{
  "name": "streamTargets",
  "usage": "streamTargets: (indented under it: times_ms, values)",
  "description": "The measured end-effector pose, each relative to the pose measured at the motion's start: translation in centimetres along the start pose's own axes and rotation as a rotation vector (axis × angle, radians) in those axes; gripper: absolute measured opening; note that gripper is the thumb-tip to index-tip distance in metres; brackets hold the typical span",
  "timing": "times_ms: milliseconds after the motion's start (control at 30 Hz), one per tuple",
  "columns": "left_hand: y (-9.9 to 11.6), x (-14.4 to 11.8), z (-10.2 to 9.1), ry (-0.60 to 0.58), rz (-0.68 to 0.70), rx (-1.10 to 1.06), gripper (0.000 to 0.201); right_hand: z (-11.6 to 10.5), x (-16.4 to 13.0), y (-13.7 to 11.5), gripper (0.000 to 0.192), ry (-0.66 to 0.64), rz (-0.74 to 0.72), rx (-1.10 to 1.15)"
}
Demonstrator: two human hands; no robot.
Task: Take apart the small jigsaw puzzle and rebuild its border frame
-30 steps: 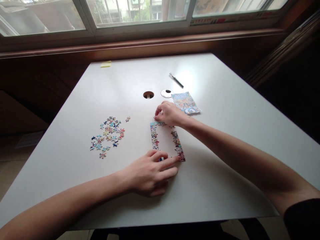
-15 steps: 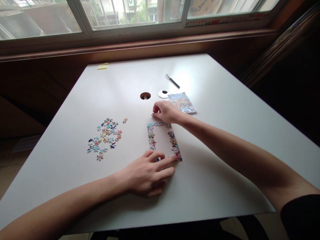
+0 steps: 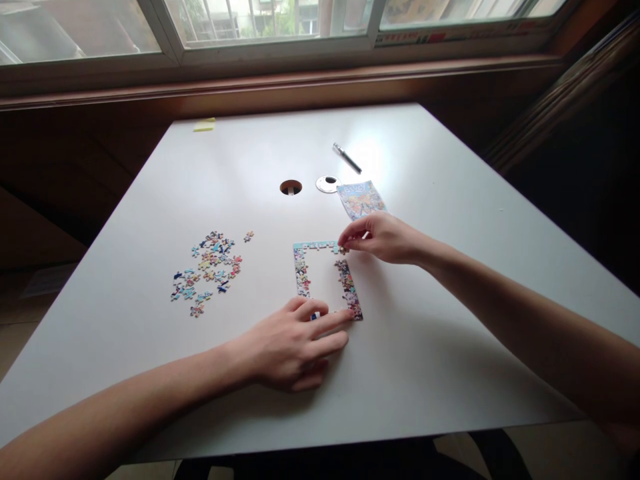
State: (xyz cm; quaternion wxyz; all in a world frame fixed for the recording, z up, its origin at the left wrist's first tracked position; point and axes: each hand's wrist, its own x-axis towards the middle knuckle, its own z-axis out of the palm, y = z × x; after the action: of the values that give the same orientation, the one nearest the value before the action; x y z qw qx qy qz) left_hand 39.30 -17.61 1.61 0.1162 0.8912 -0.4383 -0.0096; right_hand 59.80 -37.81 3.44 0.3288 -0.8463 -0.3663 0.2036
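A jigsaw puzzle border (image 3: 302, 277) of small colourful pieces lies on the white table, joined in a rectangle with a bare middle. At its top right corner my right hand (image 3: 383, 237) pinches a puzzle piece (image 3: 343, 250) between thumb and forefinger, right against the border. Across the bottom edge rests my left hand (image 3: 297, 343), open with fingers stretched out, the forefinger touching the lower right corner. It covers much of the border's bottom row. Loose puzzle pieces (image 3: 207, 259) are scattered to the left, with a single piece (image 3: 249, 236) slightly apart.
Behind my right hand lies a picture sheet (image 3: 361, 197), partly covered by it. Farther back are a round metal cover (image 3: 327, 185), a cable hole (image 3: 291, 188) and a pen (image 3: 347, 158). A yellow sticky note (image 3: 204, 125) is at the far left edge, before a window.
My right hand has moved right and slightly toward me, from above the top edge to the border's top right corner, with the puzzle piece. My left hand stays in place.
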Motion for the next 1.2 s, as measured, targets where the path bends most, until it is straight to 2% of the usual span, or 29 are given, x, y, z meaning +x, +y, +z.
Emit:
streamTargets:
  times_ms: [267, 633, 833, 1200]
  values:
    - [0.0, 0.0, 0.0, -0.015, -0.004, -0.001, 0.041, 0.3, 0.2, -1.0, 0.017, -0.003, -0.035, -0.106]
    - [-0.1, 0.1, -0.2, -0.009, -0.002, 0.007, 0.041, 1.0, 0.4, -0.5, 0.016, -0.003, -0.131, -0.231]
    - [0.0, 0.0, -0.3, -0.004, 0.003, 0.009, 0.040, 1.6, 0.0, -0.9, 0.018, 0.050, -0.227, -0.320]
    - [0.0, 0.2, -0.2, -0.004, 0.000, 0.034, 0.041, 2.5, -0.6, -0.8, 0.017, 0.135, -0.294, -0.364]
